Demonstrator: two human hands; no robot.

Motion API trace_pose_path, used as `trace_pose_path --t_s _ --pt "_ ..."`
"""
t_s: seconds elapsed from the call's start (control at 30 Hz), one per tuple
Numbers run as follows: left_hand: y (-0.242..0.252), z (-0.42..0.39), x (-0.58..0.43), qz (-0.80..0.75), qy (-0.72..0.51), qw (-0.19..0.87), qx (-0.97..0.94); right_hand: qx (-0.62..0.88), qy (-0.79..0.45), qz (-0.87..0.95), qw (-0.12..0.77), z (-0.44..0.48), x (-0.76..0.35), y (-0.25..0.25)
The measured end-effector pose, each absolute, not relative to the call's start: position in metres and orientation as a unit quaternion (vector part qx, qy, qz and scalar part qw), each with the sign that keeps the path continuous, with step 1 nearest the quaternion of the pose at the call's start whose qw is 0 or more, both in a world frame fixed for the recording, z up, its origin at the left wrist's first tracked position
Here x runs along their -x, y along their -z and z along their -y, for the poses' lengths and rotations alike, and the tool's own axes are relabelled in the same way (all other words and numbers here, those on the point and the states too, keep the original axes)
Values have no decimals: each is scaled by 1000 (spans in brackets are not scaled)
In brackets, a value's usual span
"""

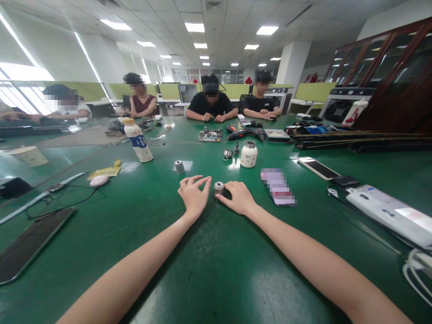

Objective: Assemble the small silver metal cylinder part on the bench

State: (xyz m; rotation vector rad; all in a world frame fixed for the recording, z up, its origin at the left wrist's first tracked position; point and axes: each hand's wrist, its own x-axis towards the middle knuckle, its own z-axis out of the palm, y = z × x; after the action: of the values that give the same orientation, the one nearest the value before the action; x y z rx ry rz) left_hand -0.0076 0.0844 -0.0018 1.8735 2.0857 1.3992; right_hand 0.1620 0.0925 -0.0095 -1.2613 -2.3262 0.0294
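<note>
A short grey metal cylinder (219,188) with dark holes in its top stands upright on the green table (216,279). My right hand (239,197) holds it from the right, the thumb on its near side and the fingers curled behind. Just left of the cylinder, apart from it, is my left hand (193,196). Its thumb and index fingertips come together in a pinch; anything between them is too small to make out. A second metal cylinder (179,167) stands beyond my left hand.
Farther back are a white jar (249,155), small metal parts (228,155), a circuit board (210,135), a power drill (254,131) and a drink bottle (138,141). Phones lie right (319,168) and left (32,247). Several people sit across the table.
</note>
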Motion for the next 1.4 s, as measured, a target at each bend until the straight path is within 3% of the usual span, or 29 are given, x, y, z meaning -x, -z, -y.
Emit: trace_pose_path --t_s 0.17,0.43,0.9,1.03,1.17,1.4 --pt "9 -87 11 -715 -328 12 -617 459 -10 853 246 -93 -162 10" --pt "3 -84 6 -619 -440 -40 -649 463 -6 853 243 -92 -161 9" --pt "15 -93 11 -641 -335 44 -689 458 -6 855 245 -94 -163 11" --pt "7 -88 10 -635 -399 22 -661 459 -5 854 246 -93 -163 11" --pt "1 -85 6 -537 -512 8 -670 462 -8 853 242 -93 -162 11" --pt "4 -90 4 -469 -542 121 -687 463 -7 854 236 -93 -162 10"
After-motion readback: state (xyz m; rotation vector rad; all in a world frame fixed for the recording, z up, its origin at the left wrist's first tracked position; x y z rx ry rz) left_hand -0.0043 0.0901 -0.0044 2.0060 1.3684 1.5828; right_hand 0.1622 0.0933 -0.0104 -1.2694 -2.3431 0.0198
